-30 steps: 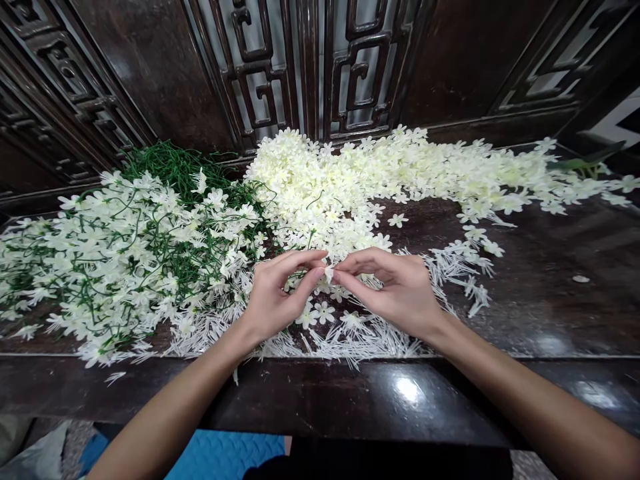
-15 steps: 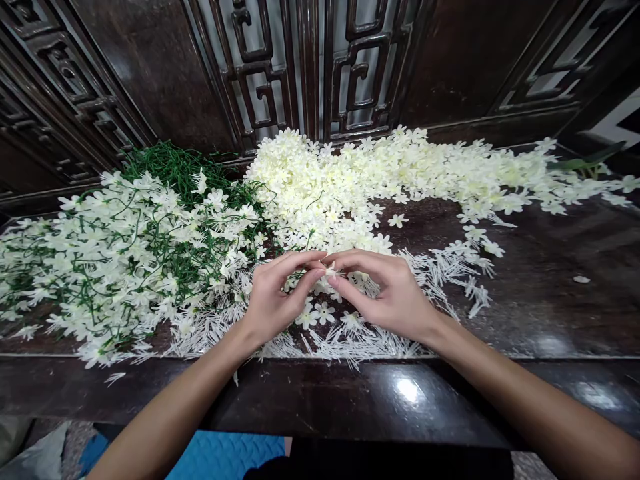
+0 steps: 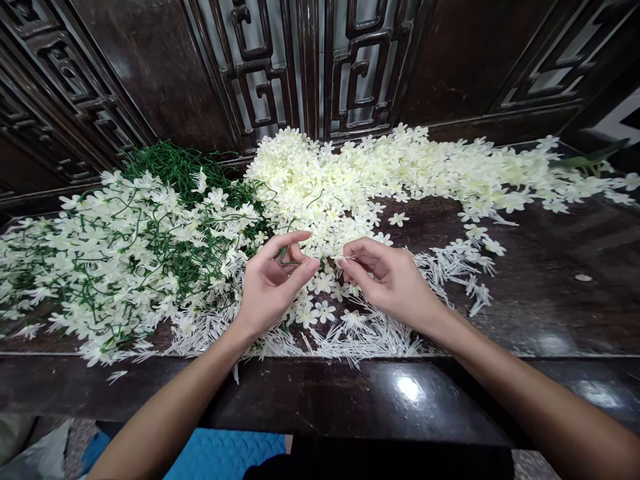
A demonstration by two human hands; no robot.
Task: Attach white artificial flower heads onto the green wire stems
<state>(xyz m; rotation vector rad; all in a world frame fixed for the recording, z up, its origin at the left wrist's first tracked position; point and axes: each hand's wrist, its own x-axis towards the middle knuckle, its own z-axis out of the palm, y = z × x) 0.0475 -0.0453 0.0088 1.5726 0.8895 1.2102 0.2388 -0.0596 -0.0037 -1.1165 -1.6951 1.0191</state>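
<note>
My left hand (image 3: 275, 277) is near the middle, its index finger raised while the thumb and a bent finger close on a thin green artificial stem (image 3: 285, 259). A short distance to the right, my right hand (image 3: 383, 277) pinches a small white flower piece (image 3: 342, 259) between thumb and index finger; its exact shape is hard to make out. Under both hands lie loose white blossoms (image 3: 324, 311) and a scatter of thin white stamen-like sticks (image 3: 370, 343). To the left is a heap of white artificial flowers on green stems (image 3: 135, 247).
Pale yellow-white blossoms (image 3: 310, 180) are piled behind the hands, stretching right along the dark wooden bench (image 3: 545, 280). Bare green stems (image 3: 170, 167) lie at the back left. A carved wooden panel (image 3: 360, 73) rises behind. Below the bench edge is a blue mat (image 3: 227, 457).
My hands, previously together at a small white flower, have moved apart. The right hand has drawn slightly right with a white piece, and the left index finger has lifted.
</note>
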